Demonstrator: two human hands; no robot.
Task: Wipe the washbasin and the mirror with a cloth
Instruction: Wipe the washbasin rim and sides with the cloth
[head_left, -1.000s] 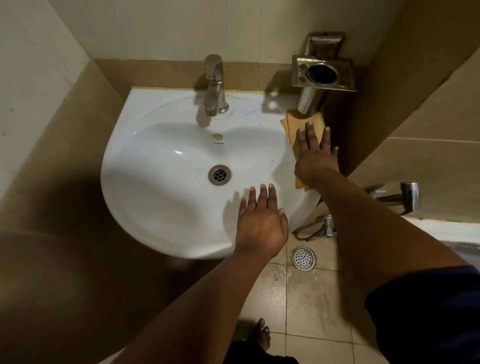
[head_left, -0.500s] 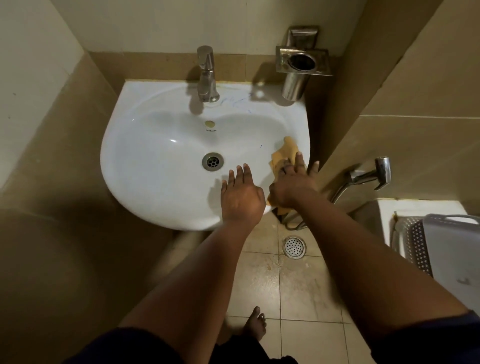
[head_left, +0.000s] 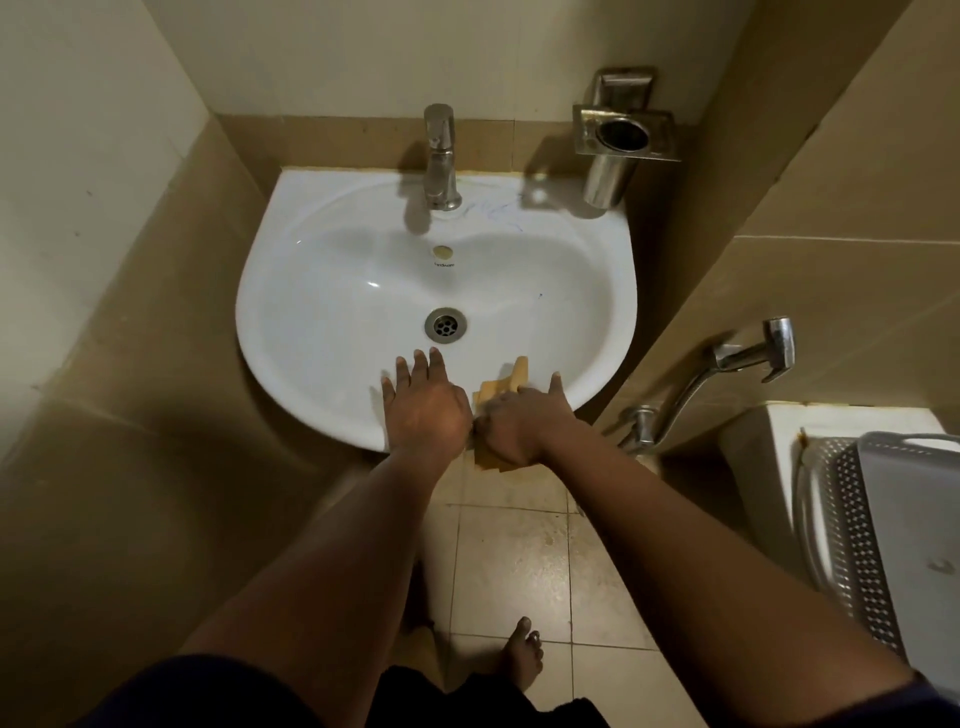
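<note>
Bare foot (head_left: 522, 652) on the tiled floor (head_left: 519, 566), nearest. Further up, left hand (head_left: 426, 405) flat on the front rim of the white washbasin (head_left: 332, 322), fingers spread, holding nothing. Just beside it, right hand (head_left: 514, 423) pressing the yellow cloth (head_left: 506, 384) against the same front rim, fingers curled over it, cloth sticking out above and below. Drain (head_left: 445, 325) in the middle of the bowl. Farther: faucet (head_left: 440, 156) and steel tumbler holder (head_left: 621, 150). Mirror not visible.

White washbasin (head_left: 322, 291); orange cloth (head_left: 511, 382) and 2 hands on its front rim.
</note>
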